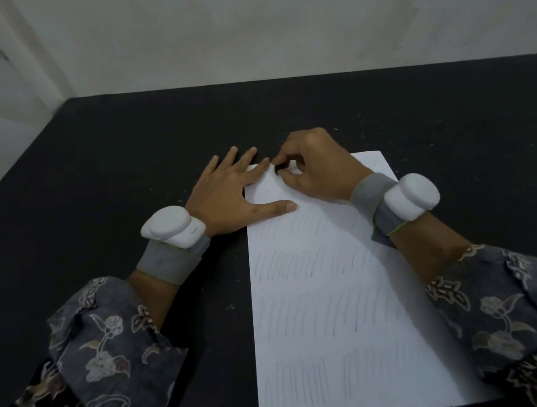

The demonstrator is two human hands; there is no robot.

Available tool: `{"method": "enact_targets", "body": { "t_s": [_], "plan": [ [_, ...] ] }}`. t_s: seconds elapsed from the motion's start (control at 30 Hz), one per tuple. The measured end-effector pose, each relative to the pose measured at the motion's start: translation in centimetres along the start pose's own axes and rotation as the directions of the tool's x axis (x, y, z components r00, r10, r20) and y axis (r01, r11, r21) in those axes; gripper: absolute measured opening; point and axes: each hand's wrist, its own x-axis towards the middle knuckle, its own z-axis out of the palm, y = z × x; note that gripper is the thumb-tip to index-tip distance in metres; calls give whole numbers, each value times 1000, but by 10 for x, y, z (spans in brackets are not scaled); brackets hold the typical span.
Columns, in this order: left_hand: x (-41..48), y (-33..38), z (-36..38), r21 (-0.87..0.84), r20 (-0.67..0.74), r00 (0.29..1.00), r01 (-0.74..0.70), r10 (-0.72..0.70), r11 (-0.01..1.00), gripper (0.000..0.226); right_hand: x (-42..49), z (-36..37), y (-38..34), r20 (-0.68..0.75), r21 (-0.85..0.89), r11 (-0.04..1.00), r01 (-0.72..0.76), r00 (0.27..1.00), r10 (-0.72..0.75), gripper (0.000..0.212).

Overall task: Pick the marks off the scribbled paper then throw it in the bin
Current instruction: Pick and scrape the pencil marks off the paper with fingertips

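Left hand [227, 190] flat, fingers spread, pinning the far-left corner of the scribbled paper [326, 295] on the black table [98, 184]. Right hand [315, 164] beside it, pinching a small eraser [293, 166] there. Best rubbed in short strokes, away from the pinning fingers. Bin unseen.

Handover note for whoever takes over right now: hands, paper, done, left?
Left hand: flat, fingers spread, pressing the paper's far left corner onto the black table.
Right hand: fingers curled, pinching a small eraser at the paper's far edge.
Done: erasing looks only just begun; rows of pencil marks cover most of the sheet.
Left: erase the remaining rows, then bin the paper. No bin in view.
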Motion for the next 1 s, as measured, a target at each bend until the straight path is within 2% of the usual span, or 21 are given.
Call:
{"method": "enact_targets", "body": {
  "t_s": [0.1,0.27,0.43,0.6,0.83,1.0],
  "plan": [
    [-1,-1,0,-9,1,1000,-8,8,1000,114,-1,3,-6,40,40,999,36,998,-38,14],
    [-1,2,-2,5,18,1000,20,-20,1000,109,2,-5,10,-1,4,999,-35,999,35,16],
    [-1,-1,-1,1,12,1000,-6,6,1000,114,-2,3,-7,25,-4,999,51,998,-51,13],
    [0,1,-2,6,16,1000,16,-16,1000,113,-1,-3,6,-24,-75,997,-8,1000,7,15],
    [1,-1,0,1,5,1000,3,-3,1000,117,-2,0,-3,26,7,1000,15,1000,-16,14],
    [0,1,-1,11,19,1000,18,-18,1000,111,-3,-3,-1,-21,-46,999,-26,999,25,18]
  ]
}}
